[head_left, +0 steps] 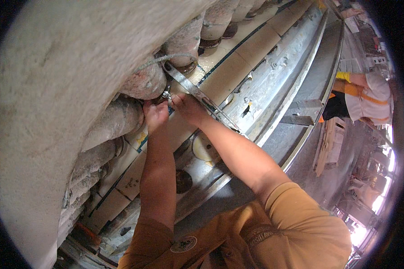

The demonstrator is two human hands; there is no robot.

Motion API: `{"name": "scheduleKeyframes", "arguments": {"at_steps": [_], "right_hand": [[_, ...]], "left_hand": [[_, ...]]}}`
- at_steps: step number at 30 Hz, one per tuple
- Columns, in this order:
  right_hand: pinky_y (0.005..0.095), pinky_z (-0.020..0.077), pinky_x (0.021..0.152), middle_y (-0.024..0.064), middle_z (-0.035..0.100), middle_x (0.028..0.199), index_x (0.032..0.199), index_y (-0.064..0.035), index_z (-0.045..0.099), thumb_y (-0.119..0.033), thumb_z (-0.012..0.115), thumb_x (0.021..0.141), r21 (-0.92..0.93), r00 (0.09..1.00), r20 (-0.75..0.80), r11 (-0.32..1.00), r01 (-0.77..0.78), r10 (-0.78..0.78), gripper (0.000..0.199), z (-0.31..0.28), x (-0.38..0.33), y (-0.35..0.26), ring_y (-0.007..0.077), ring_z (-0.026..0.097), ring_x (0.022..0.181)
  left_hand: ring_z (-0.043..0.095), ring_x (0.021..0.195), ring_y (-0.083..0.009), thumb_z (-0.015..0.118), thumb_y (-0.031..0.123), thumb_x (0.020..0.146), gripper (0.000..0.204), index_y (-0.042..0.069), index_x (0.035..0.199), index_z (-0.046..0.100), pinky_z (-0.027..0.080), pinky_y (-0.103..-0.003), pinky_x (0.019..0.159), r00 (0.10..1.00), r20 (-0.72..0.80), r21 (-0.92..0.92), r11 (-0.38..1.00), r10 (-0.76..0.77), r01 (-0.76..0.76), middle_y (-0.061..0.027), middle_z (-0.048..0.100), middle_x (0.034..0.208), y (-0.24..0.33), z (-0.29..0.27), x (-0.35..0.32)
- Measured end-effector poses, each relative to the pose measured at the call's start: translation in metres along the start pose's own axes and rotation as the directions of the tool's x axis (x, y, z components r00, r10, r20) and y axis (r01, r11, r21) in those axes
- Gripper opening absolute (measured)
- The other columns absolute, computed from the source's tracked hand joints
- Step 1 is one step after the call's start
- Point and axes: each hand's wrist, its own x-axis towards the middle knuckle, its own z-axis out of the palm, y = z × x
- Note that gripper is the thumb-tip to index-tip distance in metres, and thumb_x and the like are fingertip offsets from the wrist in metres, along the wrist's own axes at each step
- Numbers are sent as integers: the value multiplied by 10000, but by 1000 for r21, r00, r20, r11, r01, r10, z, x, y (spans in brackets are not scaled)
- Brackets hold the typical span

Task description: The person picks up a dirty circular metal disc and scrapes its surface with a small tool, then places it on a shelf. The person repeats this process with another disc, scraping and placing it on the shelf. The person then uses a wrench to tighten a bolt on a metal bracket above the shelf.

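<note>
Both my arms reach forward to one spot under a row of rounded, dusty grey-pink machine heads (146, 83). My left hand (156, 114) is just below one of these heads, its fingers bent and partly hidden. Close beside it, my right hand (187, 108) has its fingers curled in, and its fingertips meet a small silvery metal fitting (166, 94). What each hand grips is too small to make out. A flat metal bar (195, 91) runs slantwise past my right hand, its upper end by the heads. A pale cord or hose (166, 58) curves over that end.
A large pale machine cover (76, 58) overhangs on the left. Beige tiles (231, 69) lie in a line along the machine, beside a wet grey metal trough (278, 67). A metal bracket (296, 119) juts from the outer rail. At right, a co-worker (368, 96) wears a yellow glove.
</note>
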Motion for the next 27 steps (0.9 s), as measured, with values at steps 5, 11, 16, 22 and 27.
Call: {"name": "scheduleKeyframes", "arguments": {"at_steps": [5, 11, 16, 22, 27], "right_hand": [[434, 475, 748, 149, 540, 902, 929, -42, 524, -212, 489, 898, -157, 970, 235, 987, -23, 60, 176, -2, 13, -12, 338, 566, 906], [453, 488, 714, 188, 577, 852, 934, -35, 547, -233, 449, 909, -179, 981, 176, 983, -47, 79, 222, -6, 23, -14, 376, 602, 782], [439, 473, 735, 231, 620, 863, 912, 2, 602, -289, 467, 924, 83, 860, 247, 875, -477, 446, 321, -12, 32, -35, 397, 608, 844], [441, 475, 747, 252, 625, 831, 871, 31, 622, -335, 488, 931, 165, 890, 191, 880, -445, 414, 395, -21, 31, -36, 414, 612, 816], [450, 476, 737, 259, 617, 803, 836, 35, 618, -337, 481, 943, 109, 839, 236, 844, -525, 491, 410, -16, 37, -31, 414, 618, 796]], "left_hand": [[545, 1143, -286, 611, 217, 868, 389, 63, 1221, 556, 426, -453, 972, 975, 162, -39, 986, -154, 163, -96, 599, 1228, 21, -32, 14], [558, 1121, -267, 589, 182, 890, 348, 47, 1209, 553, 450, -441, 934, 964, 262, 127, 988, 47, -83, -92, 609, 1207, 0, 37, -24], [555, 1124, -273, 609, 197, 889, 374, 49, 1225, 539, 441, -446, 953, 960, 238, -110, 979, -144, 174, -90, 604, 1215, 14, 6, -2], [517, 1175, -281, 676, 217, 849, 448, 54, 1240, 528, 429, -456, 968, 890, 455, 49, 999, -26, 4, -91, 568, 1264, 4, 34, -23], [531, 1126, -265, 691, 240, 837, 457, 49, 1223, 540, 444, -452, 908, 932, 345, 16, 994, -111, 113, -101, 572, 1231, -1, 39, -26]]}}
